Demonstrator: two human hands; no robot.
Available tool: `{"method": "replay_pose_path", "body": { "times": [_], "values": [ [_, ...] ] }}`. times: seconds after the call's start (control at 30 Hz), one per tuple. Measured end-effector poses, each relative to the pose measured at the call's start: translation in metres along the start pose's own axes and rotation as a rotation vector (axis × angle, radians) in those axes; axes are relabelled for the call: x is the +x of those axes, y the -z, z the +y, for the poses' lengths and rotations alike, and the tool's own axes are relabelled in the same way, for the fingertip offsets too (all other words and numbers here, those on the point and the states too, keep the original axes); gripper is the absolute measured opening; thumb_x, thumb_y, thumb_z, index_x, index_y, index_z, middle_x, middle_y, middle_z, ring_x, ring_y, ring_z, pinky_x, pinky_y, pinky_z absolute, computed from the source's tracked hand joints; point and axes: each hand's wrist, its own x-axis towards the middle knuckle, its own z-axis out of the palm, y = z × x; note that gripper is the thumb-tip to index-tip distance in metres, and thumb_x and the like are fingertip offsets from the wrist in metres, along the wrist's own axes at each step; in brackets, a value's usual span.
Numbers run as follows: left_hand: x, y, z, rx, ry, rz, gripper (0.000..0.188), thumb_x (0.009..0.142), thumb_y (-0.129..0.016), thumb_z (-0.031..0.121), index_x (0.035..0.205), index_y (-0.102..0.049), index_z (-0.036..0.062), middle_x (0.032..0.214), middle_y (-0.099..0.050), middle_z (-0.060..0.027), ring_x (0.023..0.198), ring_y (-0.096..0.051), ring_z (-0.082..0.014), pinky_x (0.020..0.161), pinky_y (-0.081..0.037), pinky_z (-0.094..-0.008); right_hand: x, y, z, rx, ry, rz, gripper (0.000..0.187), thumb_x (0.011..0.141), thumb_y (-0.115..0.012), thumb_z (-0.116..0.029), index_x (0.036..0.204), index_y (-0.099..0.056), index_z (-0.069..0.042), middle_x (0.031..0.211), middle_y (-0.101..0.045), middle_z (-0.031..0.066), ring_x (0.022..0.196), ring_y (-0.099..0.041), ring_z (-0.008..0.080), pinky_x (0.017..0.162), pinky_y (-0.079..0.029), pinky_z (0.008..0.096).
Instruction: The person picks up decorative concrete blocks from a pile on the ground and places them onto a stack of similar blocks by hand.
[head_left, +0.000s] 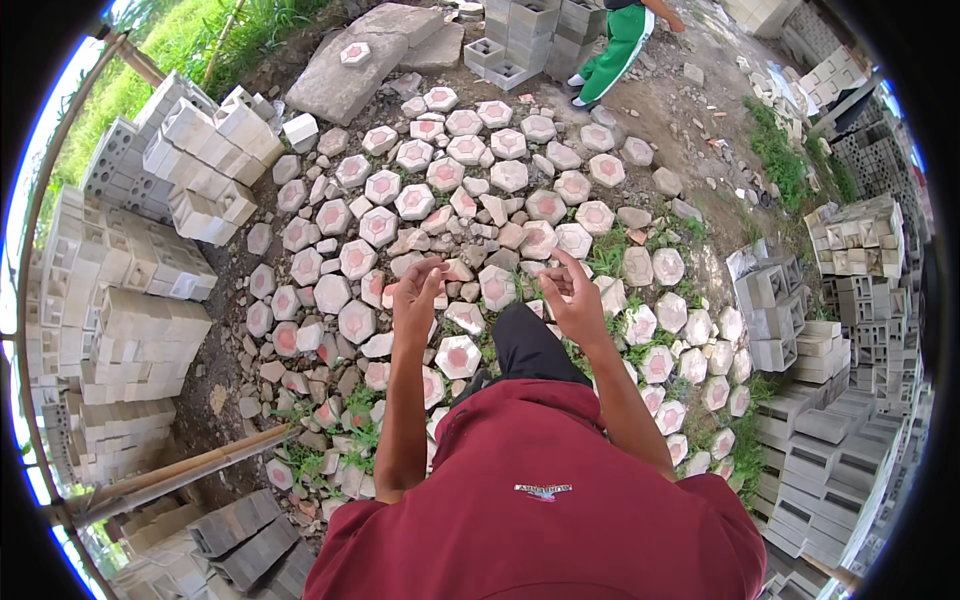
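Note:
Both hands are raised in front of me, with nothing visible in them. My left hand [416,291] has loosely bent fingers, with the thumb standing off. Farther right, my right hand [574,298] is likewise half curled, its forefinger and thumb apart. Between them, down on the ground, lies a pale hexagonal paver with a pinkish centre [497,288]. Another such hexagonal paver [458,357] rests nearer, beside my dark-trousered knee [535,345]. Neither hand appears to touch a block. Many more pavers spread over the ground around them.
Broken stones [410,241] fill gaps between pavers. Stacked hollow concrete blocks stand left [145,345] and right [830,440]. A bamboo pole [185,475] crosses at lower left. Big slabs [345,80] lie at the back, near a person in green trousers [617,55].

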Motion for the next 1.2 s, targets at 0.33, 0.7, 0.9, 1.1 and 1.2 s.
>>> {"method": "replay_pose_path", "body": {
  "times": [0.33, 0.7, 0.9, 1.1, 1.2],
  "values": [
    [0.252, -0.051, 0.015, 0.061, -0.038, -0.033, 0.028, 0.096, -0.056, 0.011, 0.12, -0.056, -0.0037, 0.111, -0.065, -0.0108, 0.104, -0.062, -0.0165, 0.092, -0.047, -0.029, 0.258, 0.005, 0.061, -0.027, -0.036, 0.013, 0.05, 0.091, -0.061, -0.019, 0.134, -0.046, 0.003, 0.096, -0.069, 0.0137, 0.085, -0.066, 0.017, 0.079, -0.052, 0.0301],
    [0.414, -0.089, 0.101, 0.012, -0.039, 0.009, 0.027, 0.097, -0.055, 0.013, 0.119, -0.056, -0.0017, 0.113, -0.065, -0.0095, 0.104, -0.06, -0.0147, 0.089, -0.045, -0.0272, 0.449, 0.022, 0.007, 0.021, 0.001, -0.073, 0.05, 0.091, -0.061, -0.019, 0.134, -0.046, 0.001, 0.099, -0.069, 0.0159, 0.086, -0.068, 0.0188, 0.079, -0.054, 0.0304],
    [0.5, -0.08, 0.098, 0.039, 0.009, -0.003, 0.027, 0.098, -0.054, 0.015, 0.12, -0.057, -0.0002, 0.11, -0.067, -0.0091, 0.102, -0.063, -0.0159, 0.085, -0.049, -0.0287, 0.52, 0.007, 0.018, -0.01, -0.053, -0.074, 0.049, 0.092, -0.061, -0.019, 0.134, -0.046, 0.002, 0.099, -0.069, 0.0156, 0.086, -0.067, 0.0186, 0.079, -0.053, 0.0305],
    [0.648, -0.065, 0.109, 0.076, -0.036, -0.122, 0.029, 0.097, -0.054, 0.017, 0.121, -0.056, -0.001, 0.112, -0.065, -0.0097, 0.103, -0.062, -0.0159, 0.086, -0.048, -0.0289, 0.648, -0.015, 0.039, 0.009, -0.017, 0.031, 0.05, 0.092, -0.061, -0.02, 0.134, -0.045, 0.002, 0.1, -0.068, 0.0157, 0.089, -0.066, 0.0187, 0.081, -0.052, 0.031],
    [0.739, -0.06, 0.121, 0.088, -0.061, -0.194, 0.028, 0.098, -0.053, 0.018, 0.12, -0.057, 0.001, 0.114, -0.065, -0.0088, 0.104, -0.061, -0.016, 0.086, -0.047, -0.0301, 0.729, -0.033, 0.05, 0.045, 0.008, 0.119, 0.049, 0.092, -0.061, -0.021, 0.134, -0.046, 0.001, 0.101, -0.068, 0.0154, 0.089, -0.067, 0.0184, 0.08, -0.052, 0.0312]
  ]
}}
